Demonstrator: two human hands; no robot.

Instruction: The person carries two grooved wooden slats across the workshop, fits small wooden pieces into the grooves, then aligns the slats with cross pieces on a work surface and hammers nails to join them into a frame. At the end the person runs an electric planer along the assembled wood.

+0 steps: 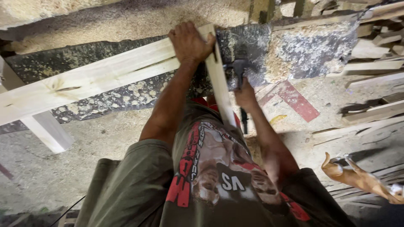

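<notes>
Wooden slat (pixel 219 84) is pinned against the long plank (pixel 84 82) by the left hand (pixel 190 42); a hammer (pixel 238 69) is gripped by the right hand (pixel 245 96).

Single head camera looks steeply down — close over the workbench (pixel 303 50), slightly blurred.

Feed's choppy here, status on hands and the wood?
Left hand pressing the narrow slat onto the long plank. Right hand gripping hammer. Nothing obstructing.

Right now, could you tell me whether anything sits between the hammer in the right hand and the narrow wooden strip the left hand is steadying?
Nothing visible does: the hammer in the right hand is right beside the strip, which the left hand presses down.
</notes>
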